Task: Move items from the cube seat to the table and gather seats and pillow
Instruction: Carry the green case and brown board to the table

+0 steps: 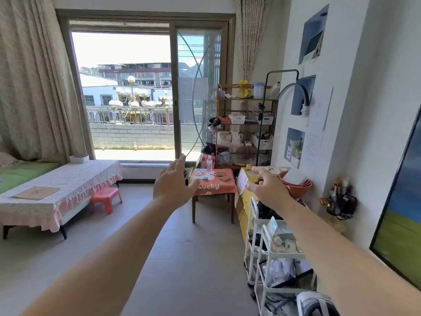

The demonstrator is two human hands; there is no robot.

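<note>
Head view: left hand (pixel 174 183) and right hand (pixel 268 187), both spread and empty, partly hide the small table (pixel 214 185).

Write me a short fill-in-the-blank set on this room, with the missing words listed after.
1. The left hand and right hand are both open and hold ____.
2. The water bottle stands upright on the small table's ____-coloured cloth.
3. The small plastic stool on the floor stands beside the ____ table.
4. Printed on the cloth's front edge is the word ____.

Missing words: nothing; coral; long; Lucky
</note>
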